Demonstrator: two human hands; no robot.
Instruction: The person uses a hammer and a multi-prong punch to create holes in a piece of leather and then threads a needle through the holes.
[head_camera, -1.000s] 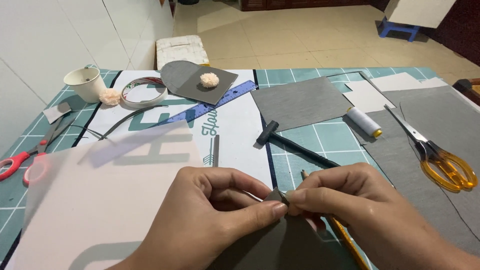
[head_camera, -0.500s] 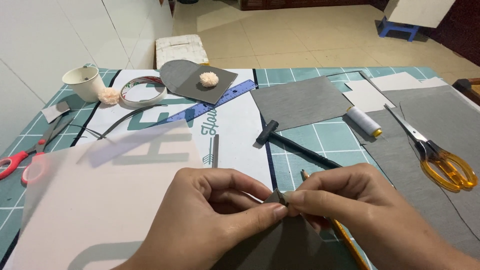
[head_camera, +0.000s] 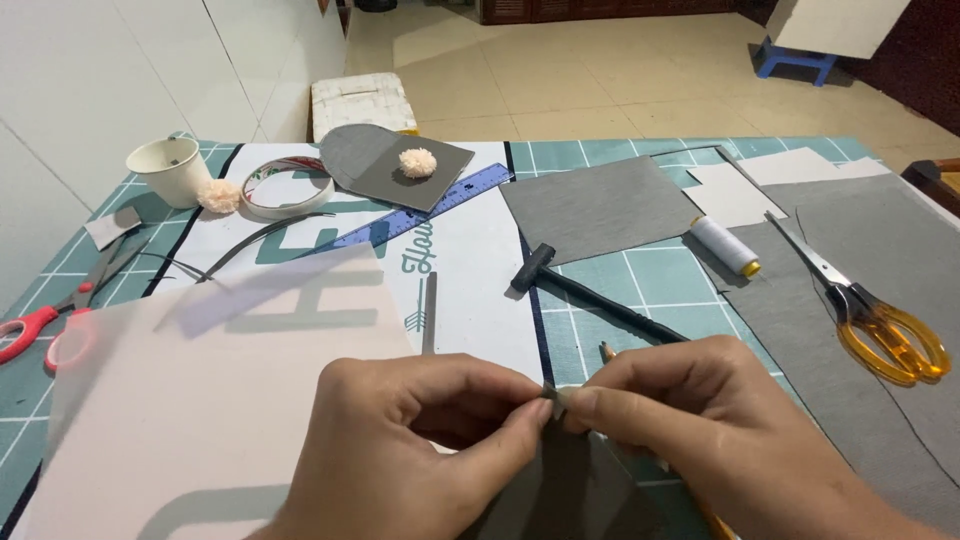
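Note:
My left hand (head_camera: 410, 450) and my right hand (head_camera: 700, 420) meet at the bottom centre, fingertips pinching the top corner of a small grey felt piece (head_camera: 575, 480) that hangs down between them. A pencil (head_camera: 606, 352) pokes out from under my right hand, its tip just above my knuckles. A translucent tracing sheet (head_camera: 190, 400) lies to the left, partly under my left hand. A thin grey strip (head_camera: 429, 312) lies just above my left hand.
On the green cutting mat (head_camera: 660, 280): a small black hammer (head_camera: 580, 290), white thread spool (head_camera: 727, 246), orange-handled scissors (head_camera: 870, 315), large grey felt (head_camera: 870, 300), grey felt rectangle (head_camera: 600, 205), blue ruler (head_camera: 430, 212), pom-pom (head_camera: 417, 162), tape roll (head_camera: 273, 187), paper cup (head_camera: 172, 168), red-handled scissors (head_camera: 40, 320).
My fingertips have shifted slightly on the felt corner; both hands stay in the same place. Nothing else has moved.

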